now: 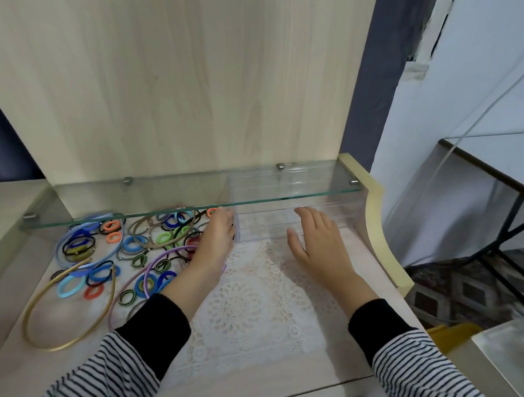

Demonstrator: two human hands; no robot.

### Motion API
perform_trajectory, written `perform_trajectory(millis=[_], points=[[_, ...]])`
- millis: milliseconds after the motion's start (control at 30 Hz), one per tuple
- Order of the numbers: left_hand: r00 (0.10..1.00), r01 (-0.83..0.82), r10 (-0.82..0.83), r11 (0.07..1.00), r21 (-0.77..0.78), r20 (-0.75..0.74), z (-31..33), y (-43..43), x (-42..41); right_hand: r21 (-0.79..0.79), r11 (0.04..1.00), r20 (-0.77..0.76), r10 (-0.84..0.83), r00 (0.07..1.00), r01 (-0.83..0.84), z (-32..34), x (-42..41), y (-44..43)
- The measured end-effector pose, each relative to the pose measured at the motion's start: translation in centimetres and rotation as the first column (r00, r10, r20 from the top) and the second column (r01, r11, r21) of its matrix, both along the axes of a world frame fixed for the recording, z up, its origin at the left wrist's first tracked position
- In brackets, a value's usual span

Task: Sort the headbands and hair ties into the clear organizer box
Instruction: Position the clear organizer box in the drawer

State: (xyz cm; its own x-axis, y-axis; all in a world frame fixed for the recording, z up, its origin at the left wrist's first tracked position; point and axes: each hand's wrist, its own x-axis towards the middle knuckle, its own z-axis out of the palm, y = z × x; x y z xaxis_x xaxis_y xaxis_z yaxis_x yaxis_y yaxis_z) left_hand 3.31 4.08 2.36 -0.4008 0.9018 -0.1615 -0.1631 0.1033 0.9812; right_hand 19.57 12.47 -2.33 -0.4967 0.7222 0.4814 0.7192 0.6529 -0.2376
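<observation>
Head view: clear organizer box (pixel 288 224) sits under glass shelf (pixel 191 193), between both hands. Left hand (pixel 215 238) flat against its left end, right hand (pixel 315 241) open at its front, contact unclear. Hair ties (pixel 132 243) and headbands (pixel 68 307) lie left of left hand on counter (pixel 32 366).

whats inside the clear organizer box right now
Nothing shows through the clear organizer box; it looks empty. Its rear part sits under the glass shelf, which blurs that end.

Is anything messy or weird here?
Yes. The hair ties and headbands lie tangled in a loose heap left of the clear organizer box, none visibly inside it yet.
</observation>
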Motion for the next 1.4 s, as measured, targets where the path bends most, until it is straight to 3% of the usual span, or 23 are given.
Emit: perform_trajectory(millis=[133, 267, 500, 633, 733, 867, 1067, 1200, 1400], points=[[0.999, -0.040, 0.042, 0.998, -0.049, 0.025, -0.6, 0.5, -0.5, 0.025, 1.000, 0.004, -0.006, 1.000, 0.006, 0.4, 0.6, -0.5], [0.993, -0.105, 0.099, 0.988, -0.116, -0.058, -2.0, 0.9, -2.0, 0.065, 0.998, -0.029, -0.011, 1.000, 0.013, 0.4, 1.1, -1.3], [0.985, -0.174, 0.175, 0.975, -0.135, -0.006, -1.9, 0.8, -2.0, 0.099, 0.995, -0.063, -0.016, 0.998, 0.023, 0.4, 1.9, -2.2], [0.987, -0.155, 0.158, 0.978, -0.141, 0.012, -1.6, 1.0, -1.9, 0.030, 0.997, -0.101, -0.065, 0.993, 0.069, 1.6, 2.3, -1.2], [0.989, -0.145, 0.146, 0.981, -0.130, -0.002, -1.3, 1.1, -1.8, -0.011, 0.975, -0.174, -0.219, 0.960, 0.220, 2.6, 3.1, 0.6], [0.986, -0.167, 0.166, 0.979, -0.117, -0.017, -1.3, 1.3, -1.8, -0.077, 0.932, -0.157, -0.361, 0.919, 0.353, 2.8, 3.6, 2.4], [0.985, -0.171, 0.170, 0.980, -0.103, -0.018, -1.3, 0.8, -1.8, -0.240, 0.877, -0.079, -0.446, 0.892, 0.417, 3.7, 3.8, 2.1], [0.989, -0.148, 0.149, 0.983, -0.108, -0.001, -1.3, 0.1, -1.7, -0.388, 0.844, -0.093, -0.434, 0.896, 0.369, 4.4, 4.2, 2.0], [0.997, -0.071, 0.068, 0.993, -0.099, -0.035, -1.5, -1.3, -1.2, -0.456, 0.788, -0.100, -0.508, 0.856, 0.414, 4.9, 5.2, 1.4]])
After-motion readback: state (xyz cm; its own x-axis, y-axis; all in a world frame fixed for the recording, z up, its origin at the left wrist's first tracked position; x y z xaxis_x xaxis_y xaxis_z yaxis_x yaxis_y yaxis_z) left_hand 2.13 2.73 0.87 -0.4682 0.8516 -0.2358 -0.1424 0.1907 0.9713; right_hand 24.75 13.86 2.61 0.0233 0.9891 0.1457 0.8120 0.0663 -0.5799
